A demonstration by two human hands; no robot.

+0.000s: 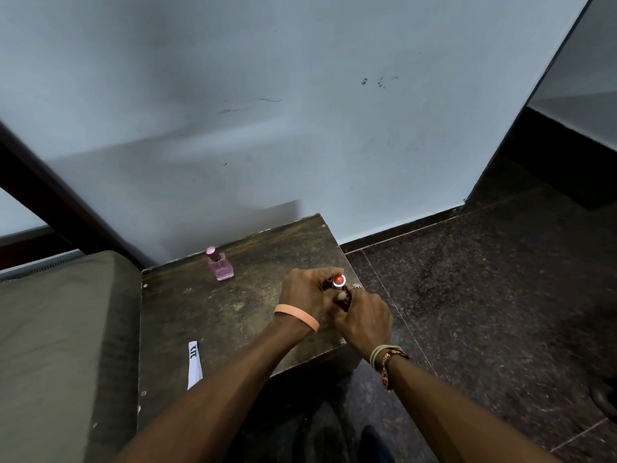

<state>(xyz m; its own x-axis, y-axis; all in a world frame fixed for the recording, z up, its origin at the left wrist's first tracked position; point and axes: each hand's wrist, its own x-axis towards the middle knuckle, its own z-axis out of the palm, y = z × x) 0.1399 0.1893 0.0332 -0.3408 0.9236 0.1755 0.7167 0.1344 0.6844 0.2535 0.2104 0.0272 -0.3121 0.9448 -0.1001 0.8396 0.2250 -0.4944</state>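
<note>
While the left hand [305,292] curls round the lipstick [338,281] held between both hands and the right hand [365,315] pinches its dark lower end, the light, rigid tube seems the safe hold, its exposed red tip soft and smearable.

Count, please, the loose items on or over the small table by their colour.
Pink: 1, the nail polish bottle
Red: 1, the lipstick, gripped by the left hand and right hand
White: 1, the lettered strip
Total: 3
</note>
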